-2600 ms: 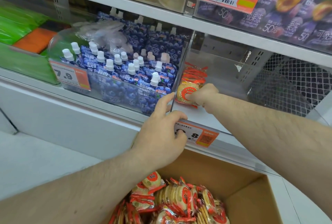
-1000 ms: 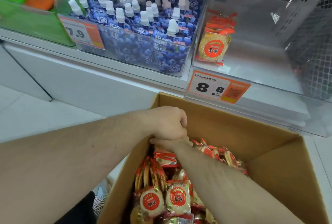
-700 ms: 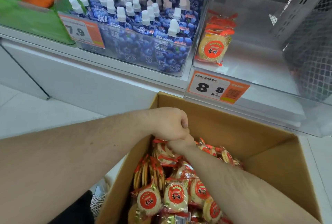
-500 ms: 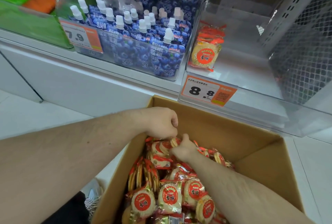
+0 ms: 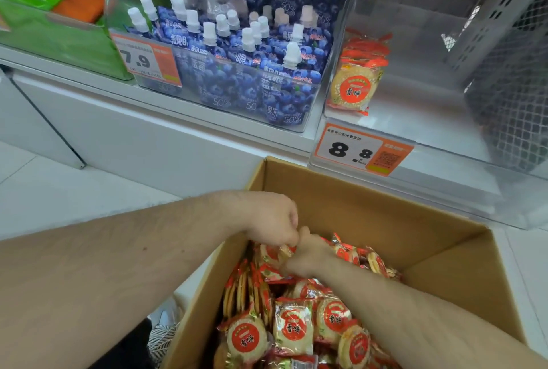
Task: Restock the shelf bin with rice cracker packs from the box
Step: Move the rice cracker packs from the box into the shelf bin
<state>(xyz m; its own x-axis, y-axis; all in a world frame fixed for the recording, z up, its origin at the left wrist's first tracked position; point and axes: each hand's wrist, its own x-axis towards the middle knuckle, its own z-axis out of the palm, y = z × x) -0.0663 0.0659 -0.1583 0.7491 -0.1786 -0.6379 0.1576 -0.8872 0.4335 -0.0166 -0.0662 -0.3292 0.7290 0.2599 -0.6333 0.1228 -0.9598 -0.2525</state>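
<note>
Blue blueberry jelly pouches (image 5: 237, 72) with white caps packed upright in a clear bin, orange 7.9 price tag (image 5: 146, 60) on its front, green packs (image 5: 44, 13) further left, orange 8.8 tag (image 5: 360, 151), grey mesh basket (image 5: 510, 87) at right

My left hand (image 5: 271, 217) and right hand (image 5: 308, 256) are bare, both forearms unsleeved and hairy; dark clothing shows below my left forearm.

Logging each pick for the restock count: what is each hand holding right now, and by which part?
Both the left hand and right hand close on a cracker pack in the box; the exact grip is hidden.
</note>
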